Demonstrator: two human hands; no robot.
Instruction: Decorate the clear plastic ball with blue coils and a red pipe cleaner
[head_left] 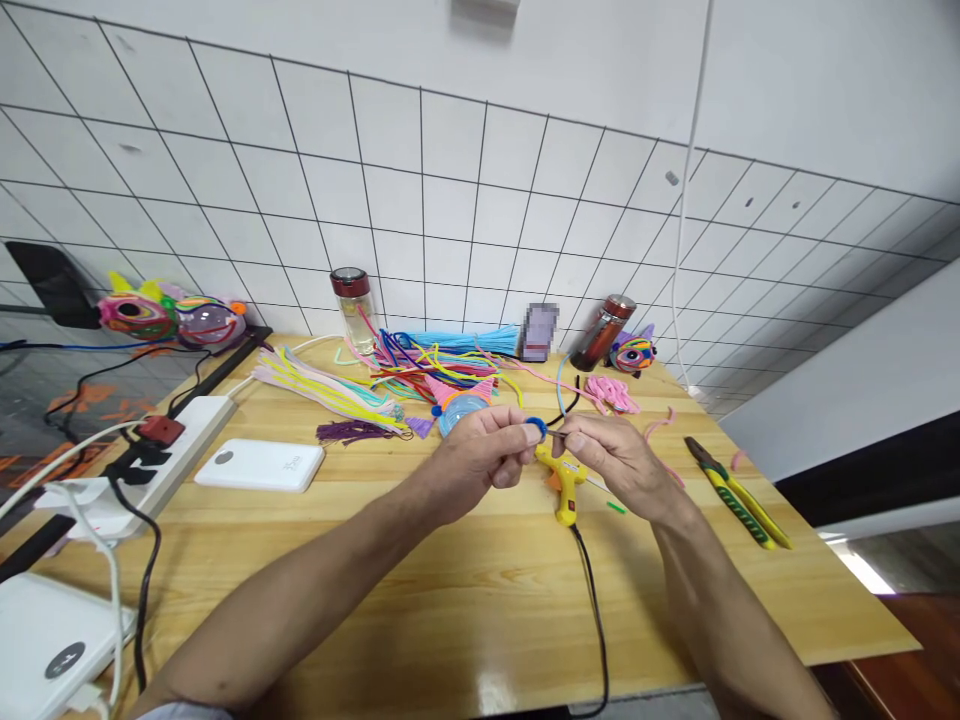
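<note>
Between thumb and fingers, my left hand (491,447) pinches a small blue fuzzy coil (536,428). My right hand (611,455) is closed on a thin dark tool (556,434), whose tip meets the coil. Just beyond my left hand sits a clear round ball (459,408) with pink pointed pieces on top. A yellow glue gun (569,485) lies below and between my hands, its black cord running toward the front edge.
Bundled pipe cleaners (330,385) spread across the table (450,600). Pliers (739,495) lie at the right. Two bottles (354,312) (604,332) and a phone (539,332) stand behind. A white power bank (260,466) and power strip (184,450) are at the left.
</note>
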